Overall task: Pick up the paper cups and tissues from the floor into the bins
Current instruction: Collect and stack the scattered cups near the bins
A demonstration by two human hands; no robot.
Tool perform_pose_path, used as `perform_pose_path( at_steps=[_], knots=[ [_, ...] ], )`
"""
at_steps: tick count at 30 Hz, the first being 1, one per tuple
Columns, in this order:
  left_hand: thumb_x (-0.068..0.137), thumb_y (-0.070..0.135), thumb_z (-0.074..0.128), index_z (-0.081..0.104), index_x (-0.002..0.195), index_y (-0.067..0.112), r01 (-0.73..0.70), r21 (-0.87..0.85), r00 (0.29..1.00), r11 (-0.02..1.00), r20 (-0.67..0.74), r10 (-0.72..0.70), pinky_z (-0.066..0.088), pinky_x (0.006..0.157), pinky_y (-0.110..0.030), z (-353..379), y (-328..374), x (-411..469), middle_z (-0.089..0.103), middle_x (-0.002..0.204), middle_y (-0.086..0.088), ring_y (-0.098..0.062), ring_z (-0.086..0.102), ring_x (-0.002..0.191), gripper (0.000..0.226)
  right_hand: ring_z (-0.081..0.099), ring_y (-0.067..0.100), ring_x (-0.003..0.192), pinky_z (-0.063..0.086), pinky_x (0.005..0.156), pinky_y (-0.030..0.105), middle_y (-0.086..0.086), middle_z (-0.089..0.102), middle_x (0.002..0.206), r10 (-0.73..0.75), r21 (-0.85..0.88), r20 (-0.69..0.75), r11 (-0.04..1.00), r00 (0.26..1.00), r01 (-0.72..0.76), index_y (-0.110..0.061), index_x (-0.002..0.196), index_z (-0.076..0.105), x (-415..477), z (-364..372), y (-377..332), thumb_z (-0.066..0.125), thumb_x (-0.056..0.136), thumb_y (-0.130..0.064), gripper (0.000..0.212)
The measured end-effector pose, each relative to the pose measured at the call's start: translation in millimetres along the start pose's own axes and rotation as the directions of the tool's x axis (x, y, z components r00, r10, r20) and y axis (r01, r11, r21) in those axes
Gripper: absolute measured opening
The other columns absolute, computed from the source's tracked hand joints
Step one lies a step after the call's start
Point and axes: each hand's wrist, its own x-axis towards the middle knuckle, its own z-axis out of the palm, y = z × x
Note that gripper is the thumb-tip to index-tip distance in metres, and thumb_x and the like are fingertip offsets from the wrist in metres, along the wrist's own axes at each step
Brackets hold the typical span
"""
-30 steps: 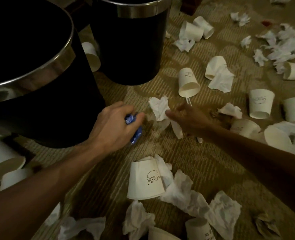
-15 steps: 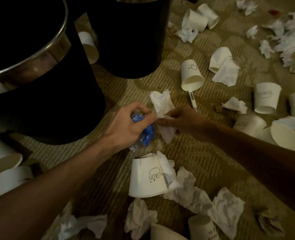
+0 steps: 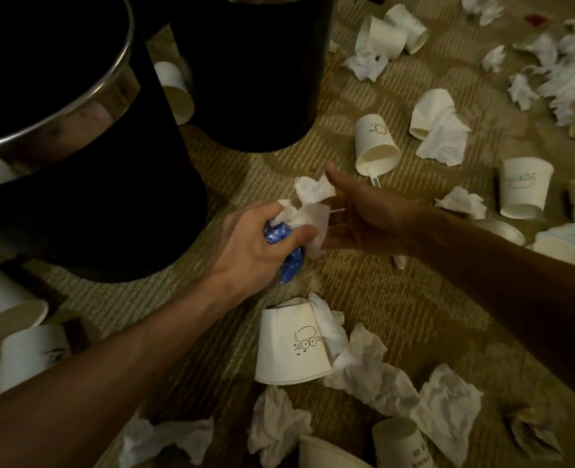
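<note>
My left hand [image 3: 255, 244] grips a crumpled blue wrapper [image 3: 288, 251] together with a white tissue [image 3: 308, 207] low over the carpet. My right hand [image 3: 360, 217] is beside it, palm up with fingers spread, its fingertips touching the tissue's edge. Two black bins stand close by: the near bin [image 3: 87, 96] with a chrome rim to the left, the far bin [image 3: 255, 79] behind the hands. A paper cup with a doodle [image 3: 291, 346] lies just below my left hand, and another cup [image 3: 375, 143] lies beyond my right hand.
Paper cups and crumpled tissues are scattered over the patterned carpet, thickest at right and far right [image 3: 563, 72]. Tissues [image 3: 380, 380] pile near the bottom edge. More cups lie at the left edge [image 3: 26, 346] and between the bins [image 3: 174, 92].
My right hand lifted the tissue from the carpet and passed it to my left hand, which now grips it with the blue wrapper. My right hand has opened.
</note>
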Motion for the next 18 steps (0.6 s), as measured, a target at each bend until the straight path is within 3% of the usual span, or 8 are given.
perform_pose_path(
  at_steps=[2,4,7,9,11,14,16,18],
  knots=[
    [0.082,0.049,0.070,0.060,0.070,0.012,0.047,0.041,0.999,0.998,-0.027,-0.045,0.036,0.052,-0.011,-1,-7,1,0.058,0.067,0.004,-0.005,0.053,0.061,0.040,0.072,0.018,0.069,0.056,0.055,0.025,0.014,0.070,0.091,-0.084,-0.077,-0.202,0.995,0.976,0.070,-0.002,0.100,0.066,6,-3,-1,0.047,0.094,-0.055,0.056],
    [0.080,0.058,0.066,0.057,0.068,0.014,0.098,0.082,0.995,0.992,-0.033,-0.096,0.036,0.050,-0.015,-2,-18,0,0.057,0.063,0.005,-0.006,0.053,0.058,0.046,0.069,0.014,0.063,0.054,0.052,0.025,0.013,0.069,0.094,-0.270,-0.413,-0.360,0.905,0.893,0.107,-0.007,0.099,0.068,14,-10,2,0.051,0.096,-0.047,0.043],
    [0.080,0.062,0.065,0.053,0.064,0.018,0.183,0.102,0.983,0.978,-0.026,-0.181,0.042,0.054,-0.027,-5,-32,-1,0.056,0.059,0.006,-0.007,0.055,0.058,0.048,0.063,0.020,0.100,0.053,0.084,0.035,0.012,0.060,0.127,-0.515,-0.861,-0.248,0.505,0.821,0.056,-0.017,0.121,0.066,33,-21,10,0.057,0.095,-0.039,0.035],
    [0.080,0.063,0.064,0.053,0.064,0.018,0.213,0.105,0.977,0.971,-0.002,-0.214,0.043,0.054,-0.026,-6,-37,-1,0.057,0.058,0.006,-0.007,0.056,0.058,0.049,0.050,0.026,0.123,0.041,0.104,0.039,0.012,0.043,0.144,-0.496,-0.925,-0.188,0.380,0.848,0.017,-0.021,0.131,0.060,44,-22,15,0.062,0.092,-0.039,0.043],
    [0.081,0.061,0.065,0.053,0.063,0.017,0.224,0.089,0.974,0.970,0.025,-0.227,0.040,0.051,-0.020,-6,-41,-1,0.057,0.055,0.006,-0.006,0.056,0.056,0.049,0.046,0.026,0.127,0.037,0.102,0.035,0.011,0.043,0.144,-0.491,-0.952,-0.149,0.305,0.858,0.009,-0.021,0.129,0.061,52,-22,19,0.068,0.087,-0.038,0.046],
    [0.082,0.060,0.065,0.053,0.062,0.016,0.246,0.049,0.968,0.968,0.044,-0.248,0.039,0.049,-0.013,-5,-46,-3,0.057,0.053,0.004,-0.001,0.056,0.058,0.050,0.060,0.012,0.091,0.045,0.075,0.024,0.001,0.063,0.104,-0.561,-0.951,-0.135,0.306,0.817,0.053,-0.020,0.096,0.076,58,-18,25,0.076,0.080,-0.035,0.022],
    [0.081,0.065,0.061,0.054,0.062,0.016,0.268,0.049,0.960,0.962,0.070,-0.271,0.039,0.047,-0.010,-4,-48,-4,0.060,0.053,0.005,0.001,0.057,0.053,0.053,0.057,0.000,0.067,0.040,0.057,0.015,-0.013,0.061,0.073,-0.541,-0.919,-0.160,0.387,0.826,0.076,-0.030,0.069,0.070,60,-12,29,0.079,0.077,-0.035,0.013],
    [0.079,0.073,0.055,0.056,0.064,0.015,0.290,0.058,0.950,0.955,0.105,-0.294,0.039,0.041,-0.010,-3,-49,-4,0.063,0.053,0.012,-0.001,0.058,0.046,0.060,0.058,-0.001,0.054,0.041,0.049,0.012,-0.011,0.060,0.056,-0.451,-0.831,-0.172,0.544,0.876,0.117,-0.030,0.065,0.066,61,-5,33,0.080,0.077,-0.032,0.018]
  ],
)
